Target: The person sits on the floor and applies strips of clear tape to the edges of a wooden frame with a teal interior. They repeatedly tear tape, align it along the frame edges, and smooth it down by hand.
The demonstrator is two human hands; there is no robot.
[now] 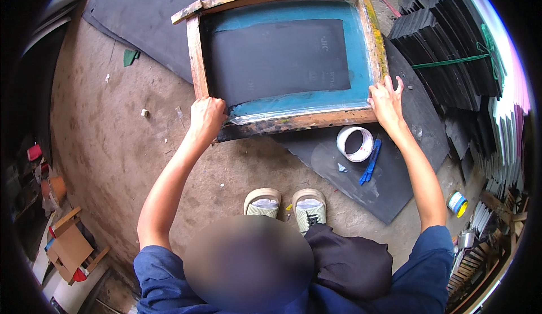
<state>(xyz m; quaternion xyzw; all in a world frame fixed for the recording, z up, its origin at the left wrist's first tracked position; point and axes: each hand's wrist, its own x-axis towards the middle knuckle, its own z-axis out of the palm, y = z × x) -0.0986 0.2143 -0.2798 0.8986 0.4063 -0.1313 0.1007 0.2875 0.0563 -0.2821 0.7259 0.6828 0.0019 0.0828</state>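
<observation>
Near-left corner of wooden screen frame (305, 121) gripped by left hand (208, 116), fingers curled. Black sheet (387, 192) on floor (217, 170) partly covered by frame. Near-right corner gripped by right hand (388, 104), fingers partly spread. Frame positioning judged in hand; even two-handed support called for next.

The wooden frame (307, 117) covers part of the dark sheet (367, 192) running beneath its near right corner. At its near left corner, the left hand's (209, 116) fingertips are curled out of sight. Nearer the person than the frame, the head (248, 263) is blurred — and hides part of the navy shirt (161, 277). Left of the frame, a pale scrap (145, 112) is too small to identify.
</observation>
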